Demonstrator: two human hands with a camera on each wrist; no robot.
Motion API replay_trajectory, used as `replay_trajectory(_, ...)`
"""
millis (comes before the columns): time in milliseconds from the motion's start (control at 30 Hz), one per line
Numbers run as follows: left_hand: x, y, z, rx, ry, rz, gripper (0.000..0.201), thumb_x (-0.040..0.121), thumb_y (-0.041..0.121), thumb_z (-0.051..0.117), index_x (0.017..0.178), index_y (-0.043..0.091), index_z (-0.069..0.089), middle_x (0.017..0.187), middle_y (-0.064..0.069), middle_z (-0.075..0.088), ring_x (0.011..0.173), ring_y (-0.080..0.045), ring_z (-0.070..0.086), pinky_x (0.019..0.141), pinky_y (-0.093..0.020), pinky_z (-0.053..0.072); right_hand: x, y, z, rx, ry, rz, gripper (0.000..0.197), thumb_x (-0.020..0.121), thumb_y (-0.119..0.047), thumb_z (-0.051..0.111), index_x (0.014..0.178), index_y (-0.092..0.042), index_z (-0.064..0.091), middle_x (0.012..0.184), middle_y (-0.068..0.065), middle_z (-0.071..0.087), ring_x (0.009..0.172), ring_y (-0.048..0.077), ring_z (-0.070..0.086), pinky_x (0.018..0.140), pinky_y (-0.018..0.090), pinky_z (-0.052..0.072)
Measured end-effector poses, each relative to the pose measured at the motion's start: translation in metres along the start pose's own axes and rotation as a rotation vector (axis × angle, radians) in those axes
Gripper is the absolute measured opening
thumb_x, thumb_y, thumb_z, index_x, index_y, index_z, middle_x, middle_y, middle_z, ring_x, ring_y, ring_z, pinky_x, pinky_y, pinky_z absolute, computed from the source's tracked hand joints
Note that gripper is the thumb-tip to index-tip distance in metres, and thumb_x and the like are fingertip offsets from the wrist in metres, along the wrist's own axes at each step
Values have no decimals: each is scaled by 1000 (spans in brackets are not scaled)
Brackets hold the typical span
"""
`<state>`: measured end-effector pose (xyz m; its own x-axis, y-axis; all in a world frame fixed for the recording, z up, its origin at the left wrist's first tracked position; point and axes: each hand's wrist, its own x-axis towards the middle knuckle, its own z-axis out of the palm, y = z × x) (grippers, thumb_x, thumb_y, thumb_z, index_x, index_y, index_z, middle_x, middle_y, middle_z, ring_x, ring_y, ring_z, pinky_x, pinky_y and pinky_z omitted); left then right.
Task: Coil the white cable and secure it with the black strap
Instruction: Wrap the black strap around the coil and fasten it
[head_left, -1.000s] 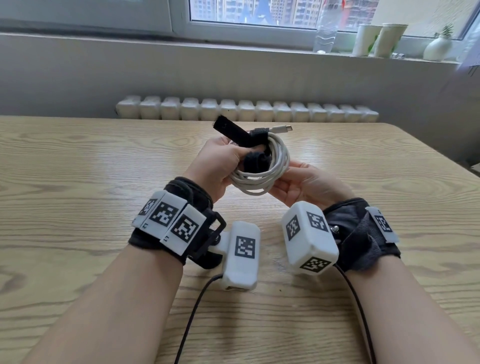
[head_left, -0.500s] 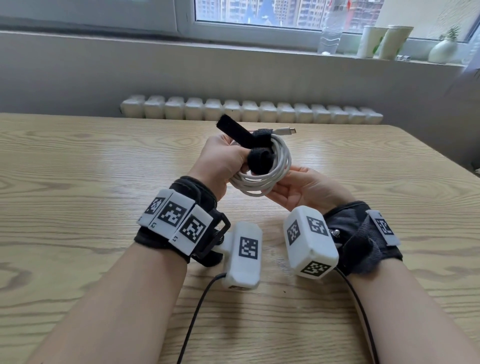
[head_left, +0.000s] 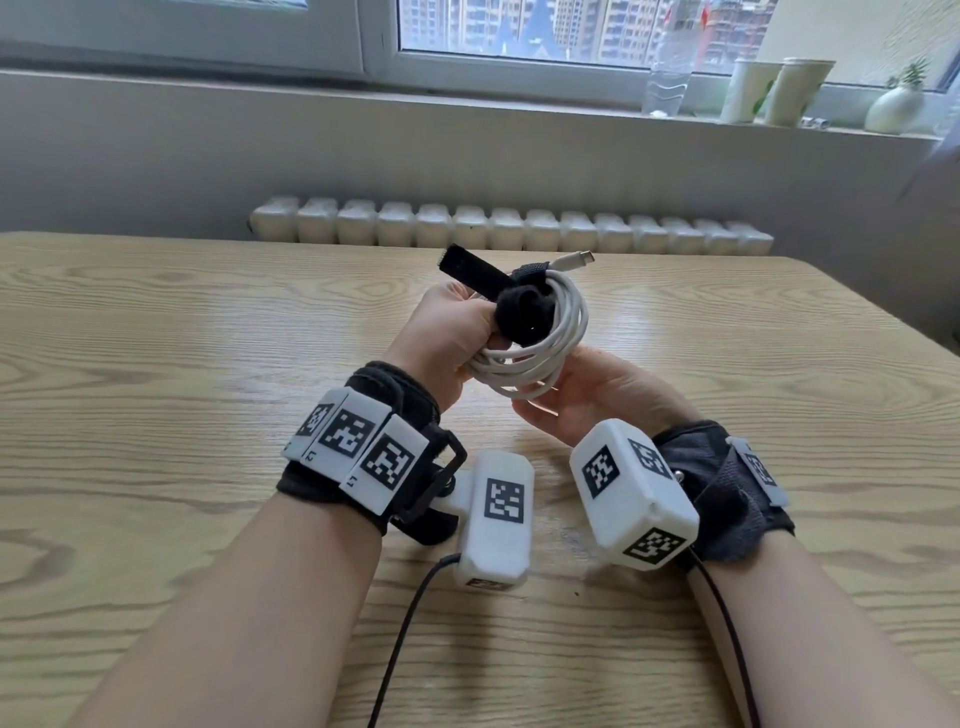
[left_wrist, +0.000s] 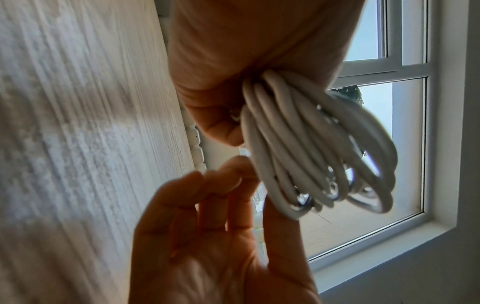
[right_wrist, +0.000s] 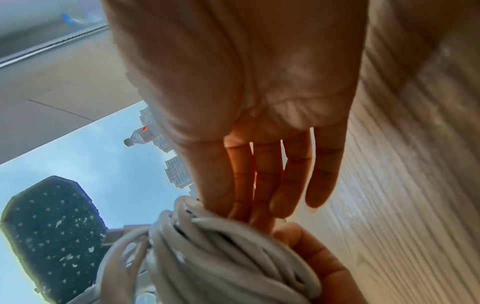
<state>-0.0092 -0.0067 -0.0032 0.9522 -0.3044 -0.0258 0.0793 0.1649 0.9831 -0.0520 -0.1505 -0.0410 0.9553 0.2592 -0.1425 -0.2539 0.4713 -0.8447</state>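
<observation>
The white cable (head_left: 569, 332) is wound into a coil, held above the wooden table (head_left: 182, 364). My left hand (head_left: 447, 338) grips the coil's left side, fingers curled round the strands (left_wrist: 311, 154). A black strap (head_left: 519, 312) wraps the coil by the left thumb. Its free end (head_left: 467, 267) sticks up to the left and appears as a dark flap (right_wrist: 52, 236) in the right wrist view. The cable's plug (head_left: 571, 258) points right. My right hand (head_left: 587, 400) lies palm up under the coil (right_wrist: 221, 257), its straight fingertips (right_wrist: 249, 211) touching the strands.
A radiator (head_left: 509, 228) runs behind the table's far edge. On the windowsill stand a clear bottle (head_left: 667, 78), two paper cups (head_left: 774, 91) and a small white vase (head_left: 896, 106). Black leads (head_left: 405, 639) from the wrist cameras trail toward me over the table.
Both hands and the coil keep almost the same pose. Only the view has shifted slightly.
</observation>
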Motion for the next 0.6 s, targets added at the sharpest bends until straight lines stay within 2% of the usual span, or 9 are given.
replay_trajectory(67, -1, 0, 0, 0, -13, -5, 11, 82, -4, 63, 73, 2, 60, 65, -9, 58, 67, -22, 52, 59, -30, 41, 0, 0, 0, 20, 2, -3, 62, 41, -26, 94, 94, -8, 66, 89, 7, 66, 93, 21, 60, 73, 29, 56)
replay_trajectory(167, -4, 1, 1, -30, -42, -19, 9, 79, -5, 64, 71, 0, 61, 58, -7, 60, 56, -18, 56, 56, -28, 45, 0, -3, -1, 52, -22, -8, 50, 42, -26, 93, 84, -9, 71, 74, 1, 67, 69, 11, 62, 63, 25, 53)
replay_trajectory(233, -6, 3, 1, -54, -73, -35, 5, 77, -1, 68, 80, -2, 63, 60, -6, 62, 53, -16, 59, 51, -25, 48, 1, -5, 0, 88, -21, 15, 58, 37, -28, 94, 86, -8, 69, 74, 1, 66, 62, 10, 59, 55, 22, 49)
replay_trajectory(300, -6, 2, 0, -55, -88, -44, 17, 76, 2, 71, 91, -4, 64, 66, -7, 65, 55, -16, 63, 52, -24, 51, 3, -5, 2, 96, 16, 39, 69, 32, -29, 94, 90, -6, 66, 73, 1, 65, 58, 10, 57, 50, 20, 47)
replay_trajectory(333, -6, 2, -1, -56, -91, -48, 21, 76, 2, 71, 95, -4, 64, 68, -7, 66, 57, -17, 64, 53, -25, 53, 4, -5, 2, 91, 40, 45, 67, 34, -29, 93, 90, -6, 66, 70, 1, 65, 57, 10, 57, 50, 20, 46)
replay_trajectory(400, -7, 3, -2, -60, -109, -57, 19, 77, 1, 70, 95, -4, 64, 67, -7, 65, 57, -17, 64, 53, -24, 53, 4, -6, 2, 72, 84, 51, 45, 52, -30, 83, 87, -7, 66, 65, -1, 65, 59, 9, 56, 60, 20, 47)
replay_trajectory(467, -8, 4, -1, -62, -123, -66, 17, 77, 1, 70, 93, -4, 65, 67, -7, 65, 59, -19, 62, 55, -25, 51, 1, -8, 3, 36, 128, 45, 32, 69, -32, 68, 89, -8, 65, 76, 0, 65, 80, 13, 56, 78, 25, 46)
replay_trajectory(533, -8, 3, 0, -53, -127, -66, 24, 75, 2, 72, 96, -5, 65, 73, -8, 61, 67, -24, 56, 60, -28, 45, 0, -8, 1, 8, 129, 38, 38, 73, -33, 67, 99, -6, 63, 95, 5, 63, 106, 21, 51, 96, 31, 44)
replay_trajectory(600, -8, 4, 0, -47, -129, -66, 22, 75, 3, 72, 95, -2, 66, 72, -8, 59, 65, -23, 52, 58, -28, 44, 0, -7, -1, 33, 108, 28, 46, 79, -33, 65, 114, -4, 58, 107, 10, 62, 121, 27, 45, 110, 40, 37)
